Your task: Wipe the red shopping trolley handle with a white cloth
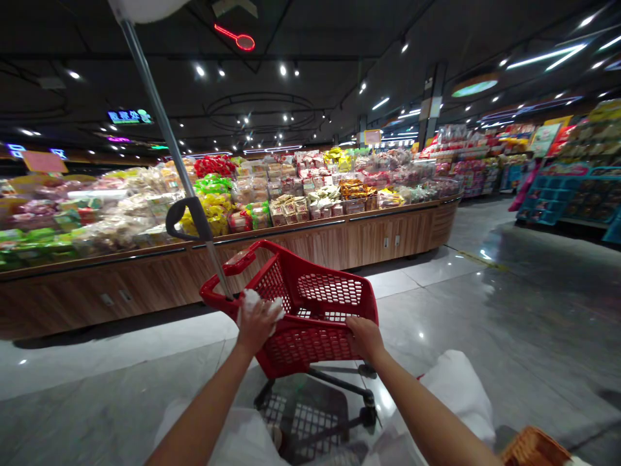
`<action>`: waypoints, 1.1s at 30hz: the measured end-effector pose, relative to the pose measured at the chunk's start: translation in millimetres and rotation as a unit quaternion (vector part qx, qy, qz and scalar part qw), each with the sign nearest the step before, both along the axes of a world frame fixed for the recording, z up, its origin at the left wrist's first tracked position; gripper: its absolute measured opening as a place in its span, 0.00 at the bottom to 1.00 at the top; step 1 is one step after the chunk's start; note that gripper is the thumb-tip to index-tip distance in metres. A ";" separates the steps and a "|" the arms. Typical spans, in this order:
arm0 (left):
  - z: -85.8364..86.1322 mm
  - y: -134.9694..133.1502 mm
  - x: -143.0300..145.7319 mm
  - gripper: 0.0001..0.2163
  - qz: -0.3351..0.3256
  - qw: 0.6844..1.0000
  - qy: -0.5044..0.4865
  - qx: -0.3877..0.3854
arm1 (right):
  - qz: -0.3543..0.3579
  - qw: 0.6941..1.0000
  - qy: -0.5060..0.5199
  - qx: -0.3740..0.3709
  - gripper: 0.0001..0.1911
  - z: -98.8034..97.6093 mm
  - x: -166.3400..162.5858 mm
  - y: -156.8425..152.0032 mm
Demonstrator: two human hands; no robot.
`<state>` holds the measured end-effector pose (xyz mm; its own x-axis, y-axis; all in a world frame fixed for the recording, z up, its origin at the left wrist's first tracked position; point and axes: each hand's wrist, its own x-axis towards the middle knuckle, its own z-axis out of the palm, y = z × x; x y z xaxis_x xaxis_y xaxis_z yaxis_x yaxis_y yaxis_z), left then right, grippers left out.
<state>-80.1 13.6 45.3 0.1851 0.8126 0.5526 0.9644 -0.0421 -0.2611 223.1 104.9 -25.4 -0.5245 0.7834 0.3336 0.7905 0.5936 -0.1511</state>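
Note:
A red plastic shopping cart [330,272] with perforated walls and a dark wheeled frame stands right in front of me. My left hand [257,323] presses a crumpled white cloth or tissue [252,299] against the near rim, close to the cart's handle end. At the other end of that rim, my right hand [365,338] is closed over the edge, its fingers partly hidden inside. A grey pole [160,110] with a dark loop grip [187,219] rises from the handle end, its foot beside the cart's handlebar.
Beyond the cart runs a long wood-panelled display counter [310,249] heaped with packaged snacks. Blue racks [553,194] stand at the right across grey tiled floor [485,310]. An orange-brown woven basket [536,446] is at the lower right, near my white-clothed leg.

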 end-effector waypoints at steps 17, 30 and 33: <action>-65.0 47.0 151.5 0.11 -0.015 0.994 -0.102 -0.043 | -0.001 1.000 0.011 0.001 0.08 2.7 -9.6 -1.0; 11.2 0.1 -25.1 0.20 0.041 0.998 -0.003 -0.037 | -0.021 0.999 -0.037 0.004 0.12 3.7 -10.0 27.7; -4.7 15.7 15.0 0.18 0.037 0.998 -0.024 -0.036 | -0.011 1.000 -0.020 -0.002 0.14 6.4 -39.4 21.8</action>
